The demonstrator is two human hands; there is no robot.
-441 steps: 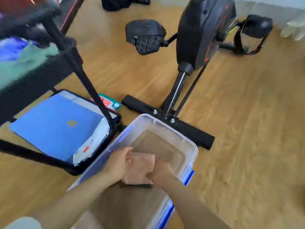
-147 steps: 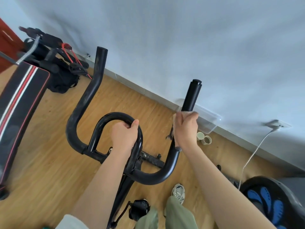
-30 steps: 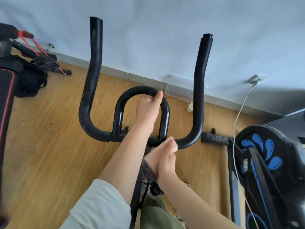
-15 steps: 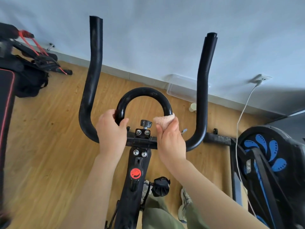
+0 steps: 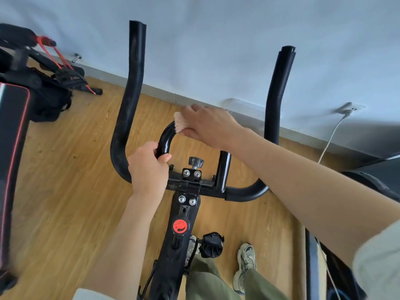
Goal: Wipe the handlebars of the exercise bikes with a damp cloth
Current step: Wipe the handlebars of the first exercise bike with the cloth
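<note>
The black handlebars (image 5: 129,100) of an exercise bike fill the middle of the view, with two upright outer grips and a glossy inner loop (image 5: 165,140). My right hand (image 5: 208,124) is closed on a pink cloth (image 5: 179,124) and presses it onto the top of the inner loop. My left hand (image 5: 149,167) grips the left leg of that loop, just above the cross bar. The bike's stem (image 5: 179,230) with a red sticker runs down toward me.
A black bench with red trim (image 5: 10,148) and a black bag (image 5: 49,100) stand at the left. Another bike (image 5: 368,182) is at the right edge, with a white cable (image 5: 329,141) running to a wall socket. My feet (image 5: 245,263) stand beside the stem on the wooden floor.
My right hand has carried the cloth from the right leg of the inner loop up to its top. My left hand stays on the loop's left leg. The view has shifted slightly.
</note>
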